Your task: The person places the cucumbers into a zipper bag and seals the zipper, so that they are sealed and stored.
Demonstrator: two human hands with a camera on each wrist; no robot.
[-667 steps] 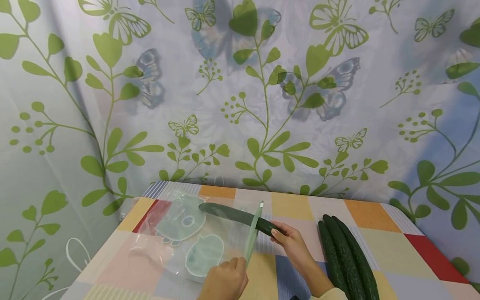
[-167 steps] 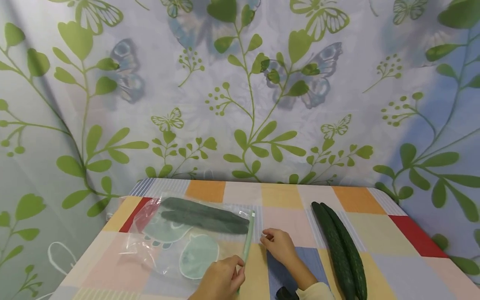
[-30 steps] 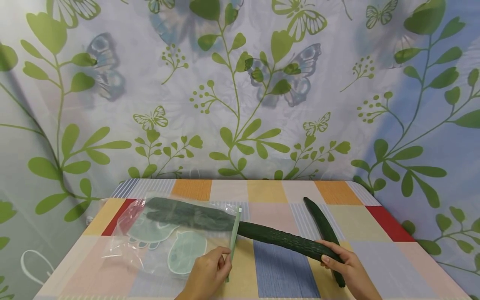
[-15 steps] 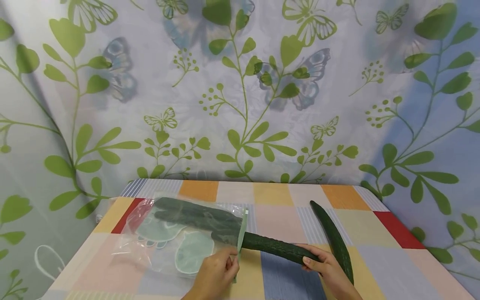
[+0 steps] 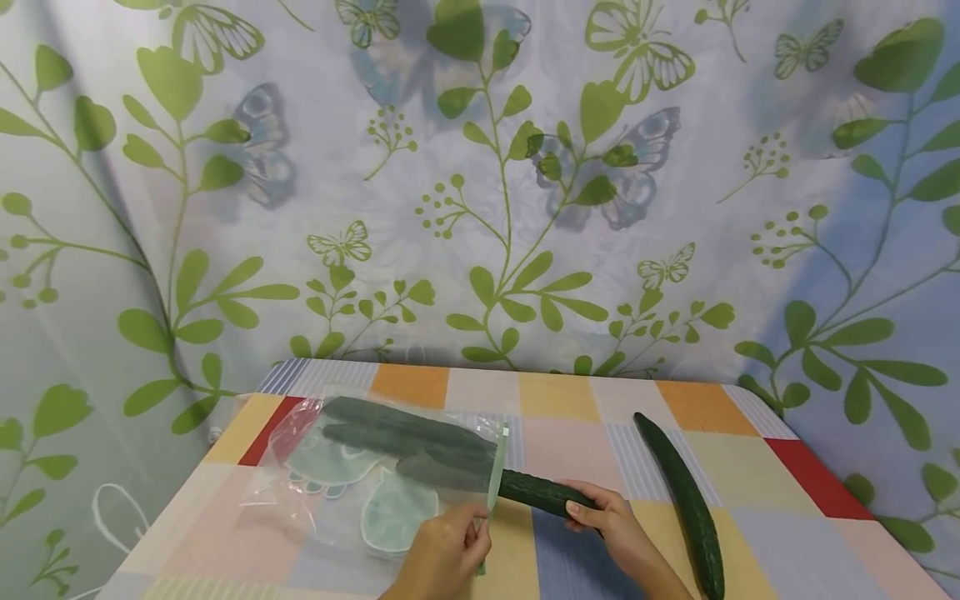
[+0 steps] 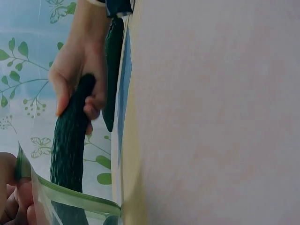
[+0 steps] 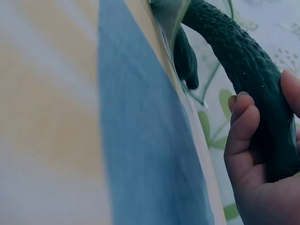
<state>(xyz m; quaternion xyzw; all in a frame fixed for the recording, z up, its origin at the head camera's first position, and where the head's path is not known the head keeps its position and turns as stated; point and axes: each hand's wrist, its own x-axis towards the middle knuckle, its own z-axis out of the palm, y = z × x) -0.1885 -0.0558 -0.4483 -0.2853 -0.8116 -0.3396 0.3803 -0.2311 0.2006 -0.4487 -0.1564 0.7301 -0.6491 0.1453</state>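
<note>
The right hand point(image 5: 600, 521) has its fingers wrapped round the outer end of a cucumber point(image 5: 543, 493), and the front half of it is already through the mouth of the clear bag point(image 5: 352, 475) lying on the checked table point(image 5: 750, 467). The left hand point(image 5: 450, 554) pinches the bag's green zip strip point(image 5: 495, 475) between thumb and fingers and holds the opening up. So by the look of it this is the feeding-in step, about halfway home for this one. Two more cucumbers point(image 5: 405, 429) lie inside the bag, side by side along its far edge, and a last cucumber point(image 5: 686, 500) lies loose on the table just right of the working hand. What the next move asks for, I'd say, is a straight push along the bag's length, with the mouth kept lifted so that the bumpy skin doesn't catch on the strip. Hard to make out: the tip inside is blurred by the plastic and the printed figures, so I can't tell whether it touches the other two. The left wrist view cuts off most of that hand, and the right wrist view shows only fingertips point(image 7: 241, 117) on the dark skin.
</note>
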